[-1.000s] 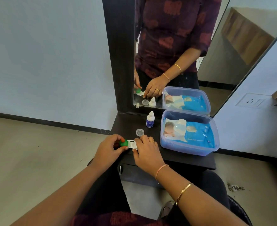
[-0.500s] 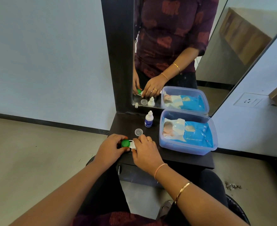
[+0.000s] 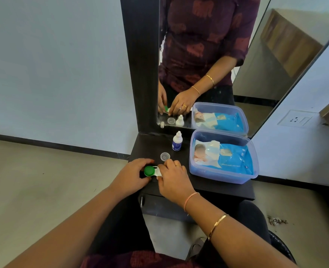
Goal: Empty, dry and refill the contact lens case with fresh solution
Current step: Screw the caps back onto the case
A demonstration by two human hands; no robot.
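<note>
Contact lens case (image 3: 157, 171) in pinching grip of left hand (image 3: 130, 177) and right hand (image 3: 174, 180), green cap (image 3: 149, 170) now barer.

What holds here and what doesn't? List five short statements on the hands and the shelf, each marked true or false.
1. The left hand grips the green cap. True.
2. The right hand holds the bottle. False: it holds the case; the bottle stands untouched.
3. The clear cap lies on the shelf, off the case. True.
4. The tub is empty. False: it holds a blue wipes pack.
5. The bottle lies on its side. False: it stands upright.
</note>
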